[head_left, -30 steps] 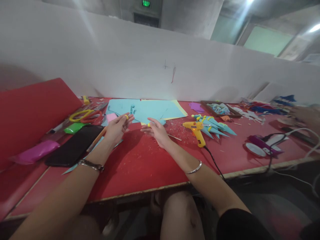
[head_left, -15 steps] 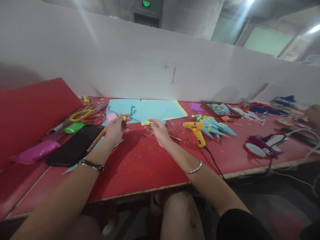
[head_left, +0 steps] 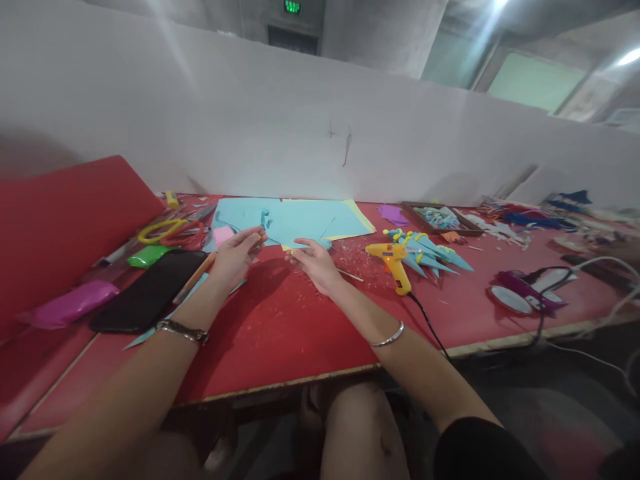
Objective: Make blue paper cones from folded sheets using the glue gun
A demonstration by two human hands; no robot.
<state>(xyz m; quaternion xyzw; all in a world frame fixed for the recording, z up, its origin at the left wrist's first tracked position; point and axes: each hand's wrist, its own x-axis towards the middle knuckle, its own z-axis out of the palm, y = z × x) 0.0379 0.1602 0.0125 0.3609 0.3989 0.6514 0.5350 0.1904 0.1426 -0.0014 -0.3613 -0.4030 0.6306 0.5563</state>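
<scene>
Above the red table, my left hand (head_left: pixel 237 257) has its fingers drawn together; whatever lies between them is hidden. Across a small gap, my right hand (head_left: pixel 317 265) pinches a bit of yellow clay (head_left: pixel 293 252), mostly covered by the fingertips. Light-blue paper sheets (head_left: pixel 295 217) lie just beyond both hands, with a pink block (head_left: pixel 223 235) beside my left hand. To the right of my right hand rests a yellow glue gun (head_left: pixel 396 265), next to blue paper cones (head_left: pixel 433 253) with yellow trim.
A black phone (head_left: pixel 147 293), green packet (head_left: pixel 149 256), magenta packet (head_left: pixel 77 303) and yellow-handled scissors (head_left: pixel 160 231) lie left. At right are a brown tray (head_left: pixel 470 228) of scraps and a purple device (head_left: pixel 525 291) with cables. A white partition (head_left: pixel 300 127) stands behind.
The yellow ball seen at my left fingertips is now out of sight, and the one at my right fingertips is mostly covered. The fingers have shifted slightly; both arms stay nearly in place.
</scene>
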